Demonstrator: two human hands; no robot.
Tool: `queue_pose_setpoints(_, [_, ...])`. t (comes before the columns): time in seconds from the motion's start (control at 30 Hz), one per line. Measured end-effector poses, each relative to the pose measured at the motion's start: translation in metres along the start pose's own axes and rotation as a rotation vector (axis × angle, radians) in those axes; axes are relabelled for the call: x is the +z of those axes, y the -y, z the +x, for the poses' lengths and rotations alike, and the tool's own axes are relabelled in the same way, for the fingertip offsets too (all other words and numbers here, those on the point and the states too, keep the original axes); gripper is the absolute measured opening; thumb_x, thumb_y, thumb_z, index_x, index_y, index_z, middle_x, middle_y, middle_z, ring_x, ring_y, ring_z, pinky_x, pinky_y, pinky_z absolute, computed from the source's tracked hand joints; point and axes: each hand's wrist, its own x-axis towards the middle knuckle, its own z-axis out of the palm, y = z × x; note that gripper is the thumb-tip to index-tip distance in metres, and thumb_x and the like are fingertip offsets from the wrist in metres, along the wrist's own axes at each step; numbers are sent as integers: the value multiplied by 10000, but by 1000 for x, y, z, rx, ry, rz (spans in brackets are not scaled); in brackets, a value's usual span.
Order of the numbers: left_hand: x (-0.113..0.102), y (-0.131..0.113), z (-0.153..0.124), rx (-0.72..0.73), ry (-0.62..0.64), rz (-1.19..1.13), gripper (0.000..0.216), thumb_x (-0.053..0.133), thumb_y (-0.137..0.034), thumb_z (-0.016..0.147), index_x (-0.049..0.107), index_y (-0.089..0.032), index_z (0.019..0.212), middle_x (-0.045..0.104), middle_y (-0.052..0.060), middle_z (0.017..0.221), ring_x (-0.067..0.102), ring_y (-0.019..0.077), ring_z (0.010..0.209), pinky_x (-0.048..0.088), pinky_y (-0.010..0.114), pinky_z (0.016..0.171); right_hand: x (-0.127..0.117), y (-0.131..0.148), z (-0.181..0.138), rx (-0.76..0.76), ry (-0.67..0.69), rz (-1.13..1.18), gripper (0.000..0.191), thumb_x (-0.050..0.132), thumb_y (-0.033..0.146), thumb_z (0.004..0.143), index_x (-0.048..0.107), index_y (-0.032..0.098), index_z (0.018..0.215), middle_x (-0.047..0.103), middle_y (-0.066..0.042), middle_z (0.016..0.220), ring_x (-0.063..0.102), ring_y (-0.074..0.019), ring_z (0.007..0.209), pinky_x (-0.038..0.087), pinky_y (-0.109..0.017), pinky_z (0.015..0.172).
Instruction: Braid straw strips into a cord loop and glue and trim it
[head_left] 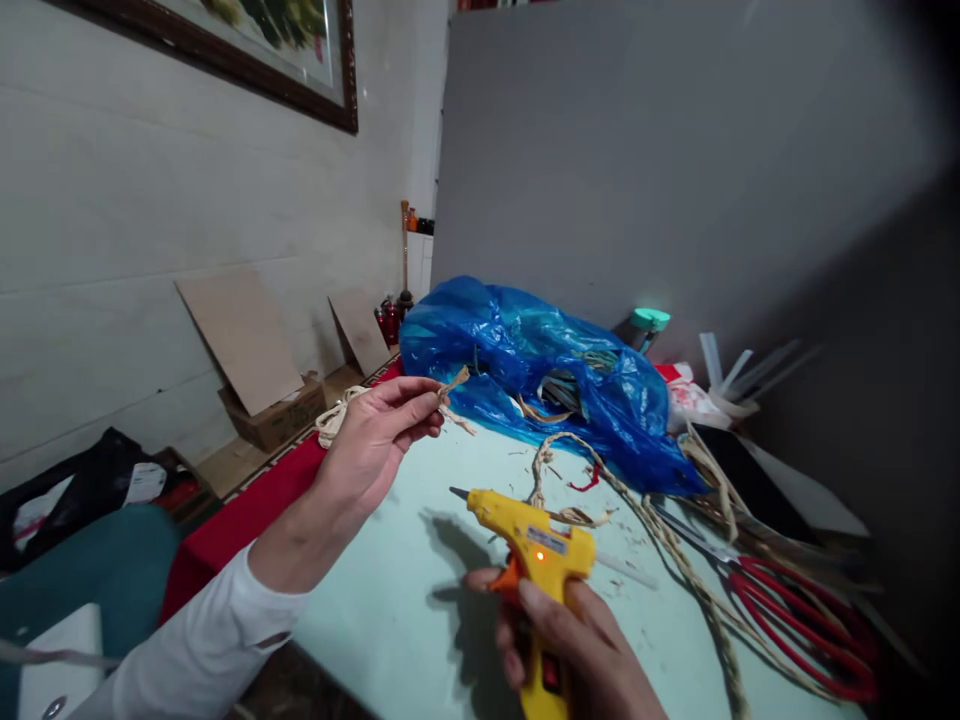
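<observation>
My right hand [570, 640] grips a yellow hot glue gun [536, 540] by its handle, a finger at the orange trigger. A small orange light glows on the gun's side, and its dark nozzle points left. A clear glue stick [626, 570] sticks out of the back. Up and to the left, my left hand [386, 425] pinches the end of a tan braided cord [456, 382] between thumb and fingertips. The nozzle is apart from that piece. Behind my left wrist lies a pale bundle of cord [337, 415].
A pale green table [420, 480] holds a blue plastic bag [525, 340] at the back. Long braided cord [675, 550] and red-handled scissors [802, 620] lie on the right. Glue sticks [724, 370] stand in a container near a dark tablet-like slab [757, 485]. Cardboard [244, 340] leans left.
</observation>
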Motion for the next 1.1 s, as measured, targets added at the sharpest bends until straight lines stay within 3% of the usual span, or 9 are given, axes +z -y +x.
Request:
queue_pose_setpoints(0.17, [6, -9, -19, 49, 54, 37, 141, 856, -195, 669, 777, -146, 774, 714, 22, 680, 622, 83, 594, 514, 164, 585, 19, -10, 23, -60, 42, -23, 542, 620, 669, 805, 686, 133, 850, 689, -81, 719, 558, -110, 514, 416, -244, 540])
queue_pose_setpoints(0.27, [10, -14, -30, 108, 65, 64, 88, 838, -185, 683, 780, -163, 745, 721, 20, 685, 606, 83, 576, 506, 173, 569, 34, -6, 41, -111, 68, 9, 572, 587, 711, 796, 635, 142, 772, 679, -93, 688, 567, -132, 509, 450, -266, 520])
queue_pose_setpoints(0.37, [12, -16, -37, 141, 75, 101, 55, 824, -188, 694, 787, -178, 733, 728, 23, 690, 598, 91, 578, 494, 186, 558, 48, -2, 61, -136, 94, 97, 570, 589, 716, 780, 606, 149, 836, 672, -82, 690, 592, -147, 537, 477, -277, 538])
queue_pose_setpoints(0.57, [11, -13, -42, 161, 104, 216, 51, 787, -172, 723, 808, -206, 753, 742, 29, 746, 628, 118, 659, 500, 204, 615, 60, 0, 70, -117, 173, 115, 387, 674, 453, 789, 549, 166, 1016, 606, 1, 697, 607, -148, 604, 517, -319, 666])
queue_pose_setpoints(0.73, [12, -9, -45, 128, 165, 248, 86, 772, -126, 712, 810, -200, 734, 730, 19, 729, 620, 105, 628, 501, 194, 600, 44, 8, 51, -103, 235, -20, 185, 673, 262, 771, 631, 139, 903, 644, -30, 790, 618, -141, 716, 499, -288, 744])
queue_pose_setpoints(0.87, [16, -4, -44, 76, 211, 270, 71, 777, -139, 715, 810, -201, 726, 734, 19, 710, 621, 105, 604, 498, 192, 577, 21, 16, 31, -90, 259, -158, 167, 712, 265, 779, 672, 113, 835, 651, -37, 755, 619, -154, 734, 466, -279, 729])
queue_pose_setpoints(0.97, [22, 1, -41, 76, 223, 305, 60, 782, -138, 714, 808, -189, 730, 729, 23, 696, 621, 109, 599, 502, 198, 574, 0, 20, 14, -118, 224, -330, 194, 674, 290, 828, 676, 123, 926, 705, -72, 844, 668, -201, 823, 484, -320, 782])
queue_pose_setpoints(1.03, [28, 5, -39, 65, 239, 318, 58, 782, -135, 716, 808, -182, 737, 726, 22, 681, 619, 106, 586, 505, 196, 570, -13, 23, 4, -240, 132, -477, 252, 617, 329, 885, 634, 152, 1063, 718, -95, 993, 686, -220, 891, 510, -355, 823])
queue_pose_setpoints(1.1, [36, 11, -38, 37, 267, 313, 58, 778, -134, 729, 807, -182, 746, 731, 19, 685, 626, 100, 589, 509, 184, 576, -24, 28, -3, -482, -6, -626, 341, 597, 349, 916, 554, 182, 1211, 683, -105, 1133, 677, -213, 929, 527, -363, 835])
